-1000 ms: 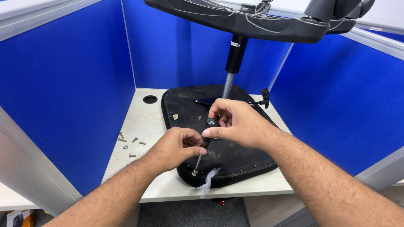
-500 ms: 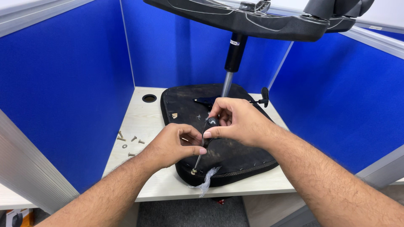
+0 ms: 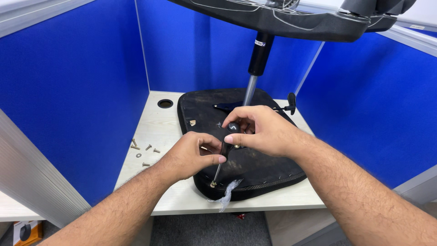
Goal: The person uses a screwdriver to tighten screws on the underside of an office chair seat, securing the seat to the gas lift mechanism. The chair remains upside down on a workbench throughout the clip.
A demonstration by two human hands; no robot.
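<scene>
On the pale desk [image 3: 154,132] between the blue partition walls [image 3: 73,77] lies an upturned black chair seat [image 3: 255,168], and I have both hands over its near half. My right hand [image 3: 264,132] grips the dark rounded handle of a screwdriver [image 3: 226,146], with the thumb and forefinger curled around the top of the handle and the other fingers bent in close behind. My left hand [image 3: 191,155] sits just to the left of the tool, its fingers curled and the thumb pressed against the lower end of the handle, steadying it. The shaft slants down and toward me, and its tip rests on a brass-coloured screw [image 3: 213,184] at the near left edge of the seat. A scrap of clear plastic [image 3: 226,195] hangs from the seat's near rim, just right of the screw.

Farther back, a silver column with a black sleeve [image 3: 255,68] rises from the middle of the seat up to the chair's black base [image 3: 291,20], which spans the top of the view. A small black lever knob [image 3: 292,102] sticks out at the seat's far right side. On the desk to the left of the seat, well apart from my hands, lie several loose screws and a washer [image 3: 142,151]. A round cable hole [image 3: 165,103] sits at the far left of the desk.
</scene>
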